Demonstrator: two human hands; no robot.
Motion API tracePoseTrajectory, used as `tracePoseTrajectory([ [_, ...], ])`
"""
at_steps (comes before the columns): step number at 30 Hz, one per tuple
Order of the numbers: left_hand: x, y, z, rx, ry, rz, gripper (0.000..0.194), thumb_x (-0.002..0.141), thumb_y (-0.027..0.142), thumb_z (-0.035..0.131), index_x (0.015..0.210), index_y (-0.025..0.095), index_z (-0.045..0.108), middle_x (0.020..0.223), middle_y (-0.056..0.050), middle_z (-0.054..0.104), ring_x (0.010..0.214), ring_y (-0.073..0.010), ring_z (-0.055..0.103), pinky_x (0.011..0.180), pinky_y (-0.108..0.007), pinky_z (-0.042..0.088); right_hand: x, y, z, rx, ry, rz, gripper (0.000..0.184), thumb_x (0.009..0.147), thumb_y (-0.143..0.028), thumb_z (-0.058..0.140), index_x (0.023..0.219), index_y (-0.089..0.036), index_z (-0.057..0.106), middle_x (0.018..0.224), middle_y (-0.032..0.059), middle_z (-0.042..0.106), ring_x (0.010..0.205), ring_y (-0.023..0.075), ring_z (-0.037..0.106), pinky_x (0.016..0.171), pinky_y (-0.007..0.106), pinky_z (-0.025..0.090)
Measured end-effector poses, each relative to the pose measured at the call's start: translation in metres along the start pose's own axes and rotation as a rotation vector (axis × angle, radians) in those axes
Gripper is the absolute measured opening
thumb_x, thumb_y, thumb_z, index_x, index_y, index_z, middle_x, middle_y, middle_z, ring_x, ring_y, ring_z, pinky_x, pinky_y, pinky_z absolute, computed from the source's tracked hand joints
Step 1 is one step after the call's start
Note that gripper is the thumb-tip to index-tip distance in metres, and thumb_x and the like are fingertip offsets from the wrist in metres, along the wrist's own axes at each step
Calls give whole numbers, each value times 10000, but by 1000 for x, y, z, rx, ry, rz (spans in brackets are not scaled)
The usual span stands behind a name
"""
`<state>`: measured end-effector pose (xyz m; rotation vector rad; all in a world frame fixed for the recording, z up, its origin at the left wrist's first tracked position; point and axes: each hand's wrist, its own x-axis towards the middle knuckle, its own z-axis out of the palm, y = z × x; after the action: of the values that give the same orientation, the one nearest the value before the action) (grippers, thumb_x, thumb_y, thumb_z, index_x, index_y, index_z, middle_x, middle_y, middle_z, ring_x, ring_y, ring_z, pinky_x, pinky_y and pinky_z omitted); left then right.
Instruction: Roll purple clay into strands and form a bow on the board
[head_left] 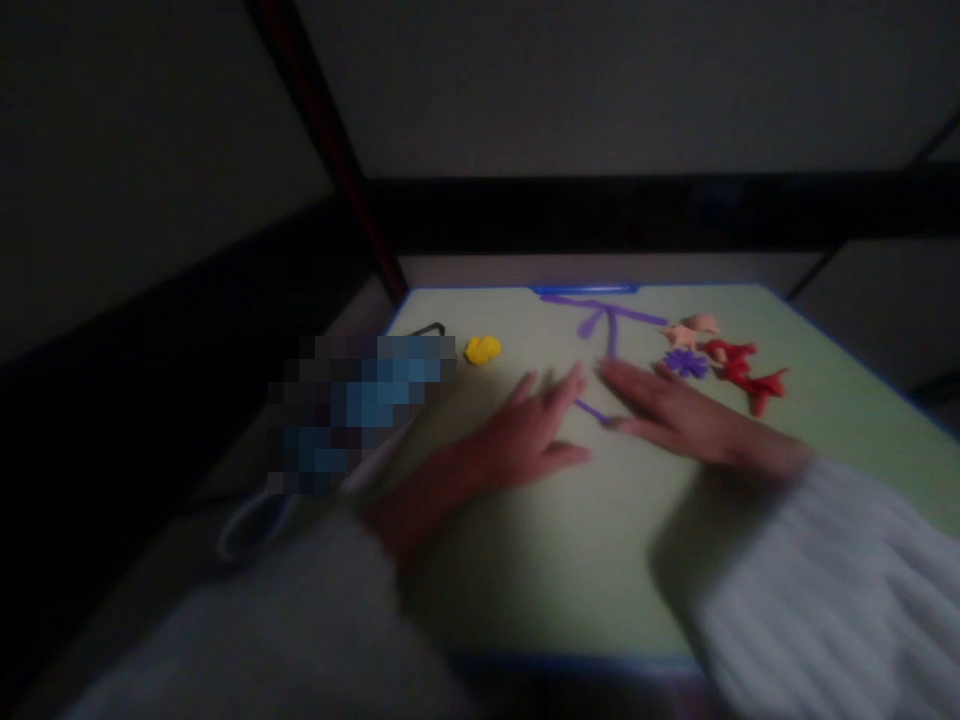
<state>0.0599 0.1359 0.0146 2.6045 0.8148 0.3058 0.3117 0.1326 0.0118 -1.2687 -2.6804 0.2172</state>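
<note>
My left hand [534,432] lies palm down over the pale board, its fingers stretched out and a little apart. Facing it, my right hand [679,412] is flat too, with straight fingers and the thumb held out. Between the two hands runs a thin purple strand [591,411], clay by its look; its ends come close to the fingers of both. Just beyond my right fingertips are longer purple clay strips [613,330] in a branching shape. A purple flower-like piece [685,363] lies beside the back of my right hand.
A yellow lump [482,349] sits at the left. Red clay pieces [757,385] and peach pieces [682,336] lie at the right. A blue bar [585,289] marks the far edge of the board [555,590]. Left of the board is a blurred-out blue item [382,390].
</note>
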Motion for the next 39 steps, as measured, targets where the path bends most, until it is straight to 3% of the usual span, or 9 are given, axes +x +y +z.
tracePoseTrajectory([
  [7,-14,-5,-10,-49,-5,20,863,893,417,498,1466,166,-98,1506,-173,281,1435,-266,146,1143,-540,47,-1,-1,-1,-34,-10,-38,688,924,-571,325,1480,-180,213,1511,150,295,1378,312,294,1069,599,269],
  [13,-14,-21,-12,-106,277,-46,708,914,326,464,1473,187,53,1546,-157,182,1439,-237,143,1163,-480,127,0,-26,2,-91,58,-69,695,931,-572,278,1499,-215,97,1526,143,254,1385,316,270,1069,603,258],
  [16,-11,-29,-6,-125,339,-85,673,914,343,453,1461,135,119,1539,-179,189,1431,-246,174,1168,-452,156,2,-40,9,-125,76,-102,718,931,-587,236,1499,-218,-2,1545,130,189,1405,306,215,1080,612,218],
  [24,-9,-34,2,-143,322,-89,660,915,331,452,1455,129,129,1525,-185,225,1422,-255,203,1163,-466,185,11,-52,22,-174,54,-45,795,895,-662,218,1497,-176,38,1552,134,135,1421,303,153,1081,622,195],
  [39,-9,-30,1,-169,278,-98,677,915,323,454,1455,111,104,1517,-206,229,1416,-253,224,1160,-454,205,13,-53,22,-167,-5,-13,790,887,-669,241,1499,-199,70,1546,156,151,1416,312,165,1087,614,181],
])
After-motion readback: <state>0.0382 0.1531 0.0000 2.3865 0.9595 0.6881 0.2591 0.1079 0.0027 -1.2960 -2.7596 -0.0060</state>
